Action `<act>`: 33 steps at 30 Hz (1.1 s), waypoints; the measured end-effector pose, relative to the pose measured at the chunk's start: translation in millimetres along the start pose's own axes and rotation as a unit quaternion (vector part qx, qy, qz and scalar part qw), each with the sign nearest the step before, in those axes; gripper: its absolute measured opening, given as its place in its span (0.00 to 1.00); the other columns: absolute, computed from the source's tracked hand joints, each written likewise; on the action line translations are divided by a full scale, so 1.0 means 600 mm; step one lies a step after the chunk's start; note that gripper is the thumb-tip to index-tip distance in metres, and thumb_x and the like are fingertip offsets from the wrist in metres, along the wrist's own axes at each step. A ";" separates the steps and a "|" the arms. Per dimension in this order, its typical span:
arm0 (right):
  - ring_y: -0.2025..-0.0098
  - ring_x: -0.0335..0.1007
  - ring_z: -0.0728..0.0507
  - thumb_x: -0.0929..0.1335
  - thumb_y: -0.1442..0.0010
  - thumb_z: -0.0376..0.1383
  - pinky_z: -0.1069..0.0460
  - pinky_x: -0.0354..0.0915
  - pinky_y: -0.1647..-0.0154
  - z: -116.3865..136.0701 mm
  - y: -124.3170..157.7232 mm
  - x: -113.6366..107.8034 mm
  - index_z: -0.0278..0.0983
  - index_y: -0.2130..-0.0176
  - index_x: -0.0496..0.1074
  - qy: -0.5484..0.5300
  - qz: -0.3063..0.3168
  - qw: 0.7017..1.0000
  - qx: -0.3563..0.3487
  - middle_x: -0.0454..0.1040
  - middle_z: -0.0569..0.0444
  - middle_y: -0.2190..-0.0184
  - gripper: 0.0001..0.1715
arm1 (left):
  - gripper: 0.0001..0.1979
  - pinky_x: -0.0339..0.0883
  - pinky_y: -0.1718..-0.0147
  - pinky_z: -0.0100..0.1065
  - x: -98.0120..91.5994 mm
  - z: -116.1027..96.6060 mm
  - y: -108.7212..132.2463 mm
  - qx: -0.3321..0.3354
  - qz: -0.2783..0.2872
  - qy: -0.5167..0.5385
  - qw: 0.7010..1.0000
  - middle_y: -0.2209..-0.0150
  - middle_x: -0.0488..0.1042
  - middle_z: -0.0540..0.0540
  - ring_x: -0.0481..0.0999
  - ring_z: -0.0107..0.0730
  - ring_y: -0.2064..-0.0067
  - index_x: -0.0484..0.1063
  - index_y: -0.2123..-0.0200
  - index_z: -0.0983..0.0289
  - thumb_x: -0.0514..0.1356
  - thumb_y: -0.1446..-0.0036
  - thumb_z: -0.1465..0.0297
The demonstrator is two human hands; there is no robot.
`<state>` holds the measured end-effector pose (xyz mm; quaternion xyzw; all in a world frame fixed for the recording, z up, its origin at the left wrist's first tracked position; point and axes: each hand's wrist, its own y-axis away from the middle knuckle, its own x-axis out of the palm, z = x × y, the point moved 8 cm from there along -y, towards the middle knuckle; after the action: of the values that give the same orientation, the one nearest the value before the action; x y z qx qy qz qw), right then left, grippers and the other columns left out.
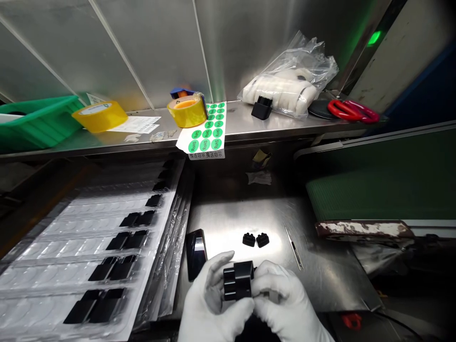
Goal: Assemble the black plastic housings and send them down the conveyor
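Observation:
Both my hands wear white gloves and meet low in the view, near the bench's front edge. A black plastic housing (239,281) with ridged, finger-like blocks on its left side is between them. My left hand (217,297) grips it, thumb below and fingers behind. Pressed against its right side, my right hand (280,294) has its fingers curled; their tips are partly hidden. Just beyond lie two small black pieces (248,239) side by side on the steel bench (320,285). A thin metal tweezer-like tool (294,249) rests to their right, a dark phone (196,254) to their left.
Stacked clear trays (46,270) holding several black parts fill the left. A steel shelf (242,128) at the back carries tape rolls (187,111), green RoHS stickers (205,134), a bagged white bundle (285,90), red-handled scissors (351,111) and a green bin (39,123). A green conveyor belt (384,175) borders the right.

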<state>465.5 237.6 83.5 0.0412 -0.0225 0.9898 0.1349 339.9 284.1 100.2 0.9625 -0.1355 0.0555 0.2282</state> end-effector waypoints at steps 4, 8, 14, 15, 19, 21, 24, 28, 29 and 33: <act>0.74 0.62 0.50 0.74 0.52 0.37 0.54 0.58 0.73 -0.035 0.020 0.013 0.34 0.71 0.76 -0.206 0.041 0.965 0.160 0.68 0.56 0.75 0.09 | 0.15 0.73 0.59 0.42 0.007 -0.029 0.003 0.127 0.073 -0.080 0.986 0.63 0.80 0.58 0.78 0.48 0.59 0.79 0.64 0.63 0.69 0.58 0.79; 0.84 0.55 0.54 0.69 0.44 0.47 0.56 0.50 0.83 -0.065 0.051 0.028 0.33 0.76 0.70 -0.376 0.067 0.879 0.286 0.65 0.58 0.83 0.20 | 0.15 0.69 0.51 0.44 0.024 -0.052 0.024 0.288 0.136 -0.204 0.926 0.65 0.81 0.59 0.78 0.49 0.58 0.82 0.67 0.60 0.65 0.55 0.84; 0.85 0.55 0.56 0.76 0.54 0.45 0.58 0.49 0.82 -0.087 0.070 0.007 0.33 0.75 0.66 -0.326 0.061 0.897 0.292 0.65 0.60 0.86 0.22 | 0.33 0.68 0.50 0.41 0.010 0.031 0.011 0.096 0.018 -0.114 0.989 0.52 0.77 0.58 0.74 0.50 0.49 0.75 0.54 0.59 0.68 0.67 0.86; 0.84 0.57 0.56 0.76 0.54 0.46 0.58 0.50 0.81 -0.091 0.073 -0.002 0.33 0.74 0.66 -0.309 0.045 0.905 0.287 0.66 0.60 0.84 0.23 | 0.35 0.68 0.49 0.41 0.015 0.048 0.010 0.055 0.012 -0.111 0.992 0.52 0.76 0.57 0.73 0.49 0.48 0.73 0.52 0.58 0.68 0.67 0.86; 0.82 0.60 0.55 0.77 0.55 0.49 0.58 0.53 0.79 -0.112 0.095 -0.026 0.33 0.73 0.67 -0.244 0.023 0.923 0.295 0.67 0.61 0.84 0.25 | 0.31 0.72 0.61 0.37 0.062 0.085 0.023 -0.038 0.103 -0.066 0.992 0.62 0.78 0.53 0.78 0.43 0.60 0.72 0.55 0.63 0.59 0.65 0.88; 0.81 0.61 0.54 0.77 0.55 0.49 0.58 0.54 0.79 -0.130 0.108 -0.026 0.32 0.72 0.70 -0.218 0.038 0.922 0.319 0.68 0.60 0.84 0.25 | 0.26 0.71 0.70 0.34 0.069 0.096 0.034 -0.076 0.095 -0.021 0.992 0.69 0.77 0.51 0.77 0.38 0.68 0.73 0.60 0.64 0.58 0.65 0.88; 0.82 0.60 0.54 0.76 0.55 0.50 0.57 0.52 0.79 -0.158 0.127 -0.006 0.30 0.72 0.71 -0.196 0.094 0.911 0.349 0.68 0.57 0.85 0.26 | 0.11 0.68 0.78 0.31 0.049 0.119 0.051 -0.108 0.014 0.017 0.994 0.77 0.74 0.49 0.71 0.30 0.78 0.72 0.67 0.66 0.62 0.57 0.81; 0.82 0.59 0.53 0.75 0.57 0.56 0.56 0.51 0.79 -0.195 0.150 0.050 0.32 0.73 0.70 -0.186 0.180 0.898 0.356 0.68 0.56 0.83 0.30 | 0.07 0.65 0.82 0.32 0.001 0.166 0.074 -0.108 -0.037 0.032 0.993 0.78 0.75 0.52 0.70 0.31 0.81 0.73 0.72 0.67 0.61 0.58 0.80; 0.82 0.59 0.52 0.75 0.57 0.57 0.56 0.51 0.79 -0.205 0.157 0.065 0.32 0.73 0.69 -0.177 0.197 0.895 0.358 0.68 0.56 0.83 0.31 | 0.08 0.64 0.82 0.33 -0.019 0.180 0.081 -0.112 -0.055 0.030 0.992 0.78 0.75 0.52 0.70 0.33 0.81 0.74 0.72 0.68 0.61 0.60 0.80; 0.79 0.63 0.48 0.75 0.56 0.54 0.53 0.55 0.76 -0.242 0.186 0.124 0.34 0.75 0.70 -0.124 0.247 0.892 0.357 0.70 0.54 0.81 0.27 | 0.19 0.67 0.73 0.36 -0.133 0.226 0.117 -0.107 -0.166 0.035 0.980 0.73 0.77 0.52 0.75 0.40 0.71 0.76 0.68 0.65 0.66 0.68 0.83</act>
<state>353.3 157.9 -58.4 0.2022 0.3062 0.9193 -0.1421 249.6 180.8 -4.3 0.9392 0.0289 0.0362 0.3403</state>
